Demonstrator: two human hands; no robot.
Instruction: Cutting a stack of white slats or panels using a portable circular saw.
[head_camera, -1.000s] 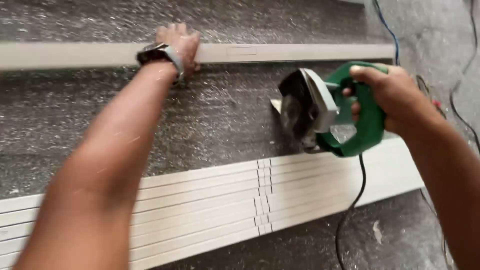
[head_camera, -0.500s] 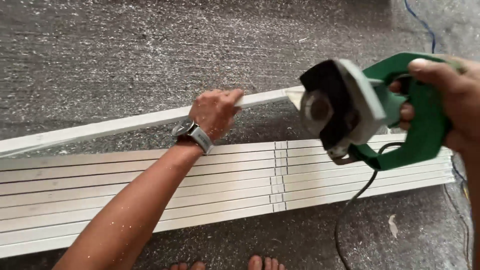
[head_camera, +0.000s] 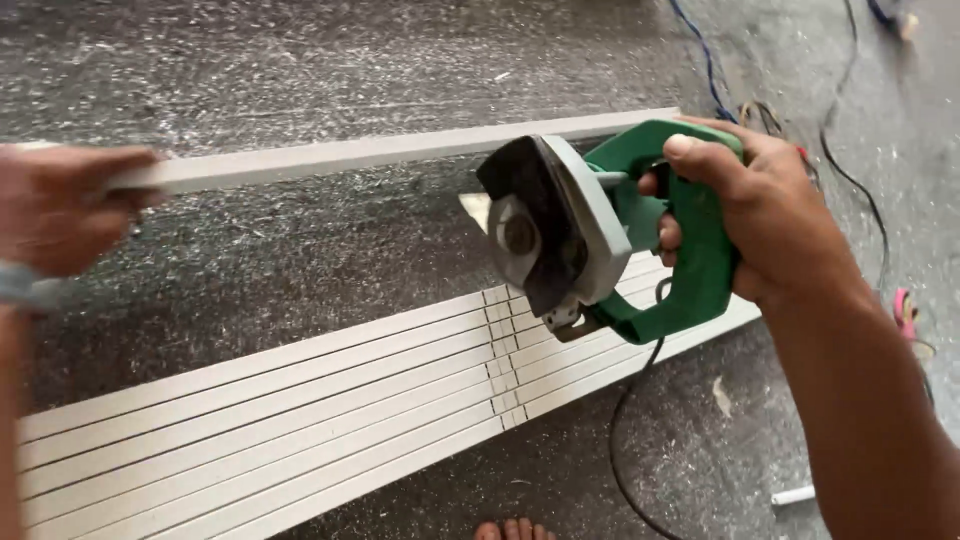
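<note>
Here the right hand (head_camera: 770, 225) is wrapped fully round the green handle of the saw (head_camera: 590, 235), thumb laid over the top and fingers curled through the grip, so the tool hangs in the air with its dark guard and blade facing left, above the near end of the strips (head_camera: 300, 420). Its black cord (head_camera: 630, 440) drops from the handle and loops across the floor (head_camera: 300, 230) beside them. The left hand (head_camera: 65, 210) is blurred at the frame's edge; it looks closed over the end of the single strip (head_camera: 400, 152) that lies apart, further up the floor, but how tightly I cannot tell.

To handle this well, I judge the saw should stay high and pointed away from the left arm while that strip is being handled. The cord should trail behind the wrist, off the strips. Bare toes (head_camera: 510, 529) show at the bottom edge, so the blade wants a steady, firm grip and no swing toward them.
</note>
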